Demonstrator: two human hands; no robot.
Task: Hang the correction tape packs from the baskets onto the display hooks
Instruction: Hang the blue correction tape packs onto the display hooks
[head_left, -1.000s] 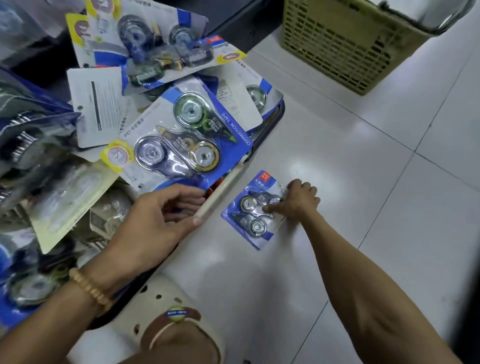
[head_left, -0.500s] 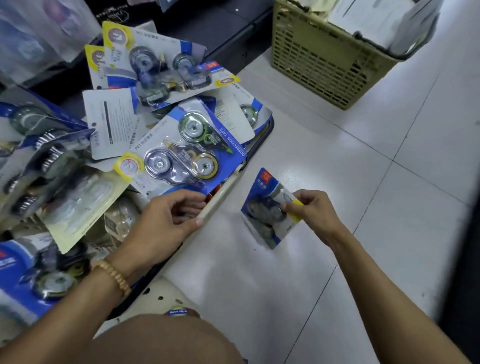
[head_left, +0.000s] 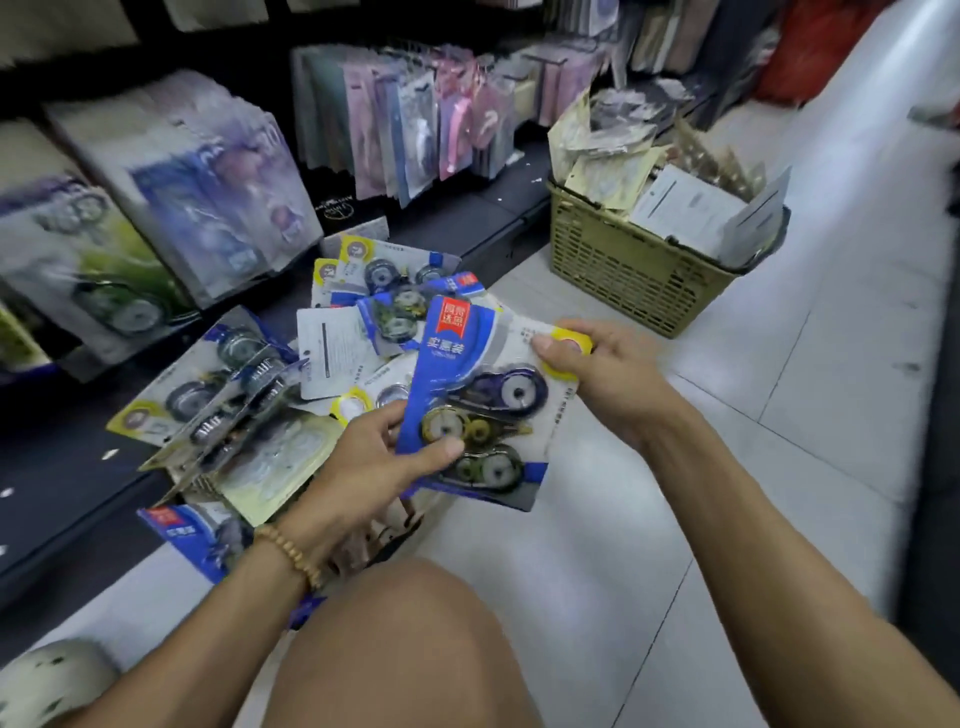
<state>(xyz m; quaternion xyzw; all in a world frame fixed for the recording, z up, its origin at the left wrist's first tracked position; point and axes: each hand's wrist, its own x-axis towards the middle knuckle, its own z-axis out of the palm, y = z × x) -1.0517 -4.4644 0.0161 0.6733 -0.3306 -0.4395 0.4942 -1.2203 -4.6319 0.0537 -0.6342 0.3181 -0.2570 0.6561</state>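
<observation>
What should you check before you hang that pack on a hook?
1. Correction tape pack held by both hands: ok, left hand grips the bottom edge, right hand pinches the top corner.
2. Pack off the floor: ok.
3. Hang hole visible: cannot tell.
4. Free display hook: cannot tell, hanging packs are blurred.
5. More stock left in the olive basket: ok.

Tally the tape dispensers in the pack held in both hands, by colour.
Purple dispenser: 1
Yellow dispenser: 1
Green dispenser: 1
Total in the pack: 3
</observation>
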